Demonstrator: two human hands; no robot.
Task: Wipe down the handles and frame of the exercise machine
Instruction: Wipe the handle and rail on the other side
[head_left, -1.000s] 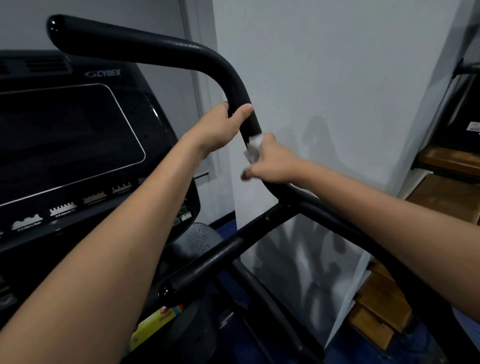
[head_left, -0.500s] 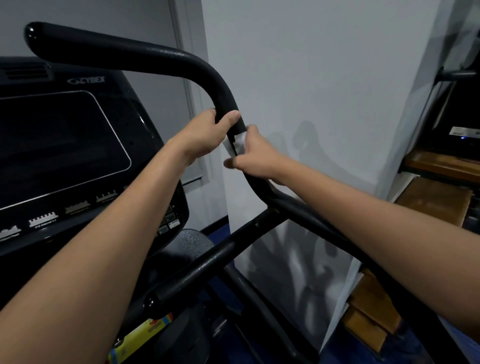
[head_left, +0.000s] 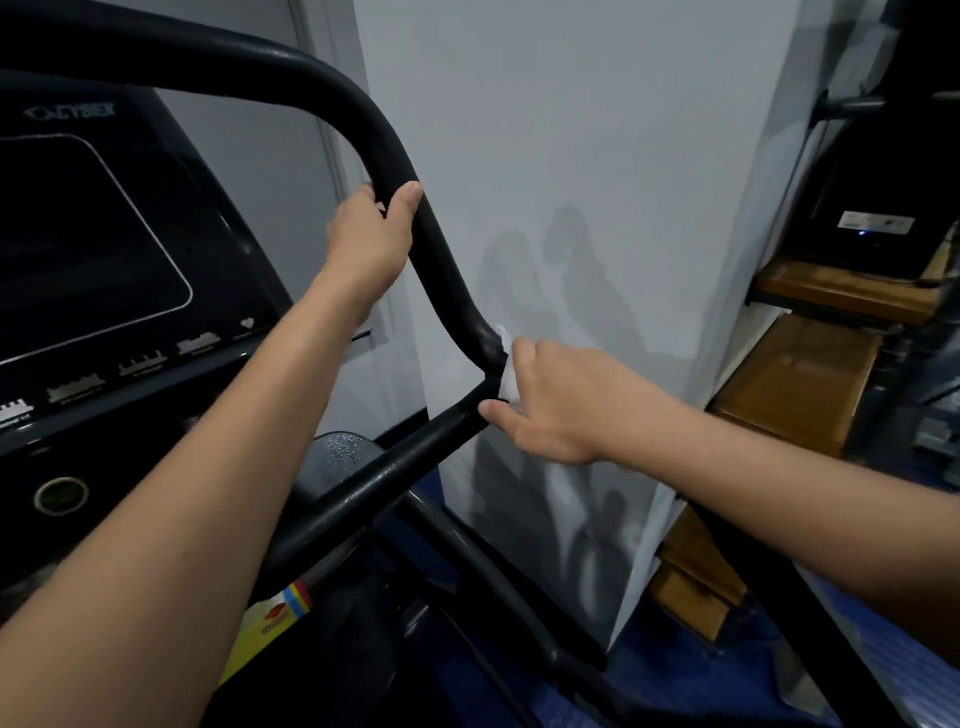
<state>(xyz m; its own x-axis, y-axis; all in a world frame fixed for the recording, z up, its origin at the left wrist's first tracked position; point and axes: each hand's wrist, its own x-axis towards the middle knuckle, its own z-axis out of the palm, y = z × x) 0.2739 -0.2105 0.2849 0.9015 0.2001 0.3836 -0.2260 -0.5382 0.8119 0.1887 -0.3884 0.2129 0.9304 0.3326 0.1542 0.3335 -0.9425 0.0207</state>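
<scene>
A black curved handle (head_left: 311, 88) of the exercise machine arches from the upper left down to a joint where a black cross bar (head_left: 374, 483) meets it. My left hand (head_left: 371, 241) grips the handle just below its bend, thumb over the top. My right hand (head_left: 550, 400) holds a small white wipe (head_left: 506, 364) wrapped against the handle at that joint, thumb under the bar. Most of the wipe is hidden behind my fingers.
The machine's dark console (head_left: 93, 249) with its screen fills the left. A white pillar (head_left: 597, 208) stands close behind the handle. Wooden shelves (head_left: 800, 384) with a black device are at the right. A yellow label (head_left: 270, 623) and blue floor lie below.
My right hand has slid the wipe down the handle from just under my left hand to the joint with the cross bar. My left hand kept its grip.
</scene>
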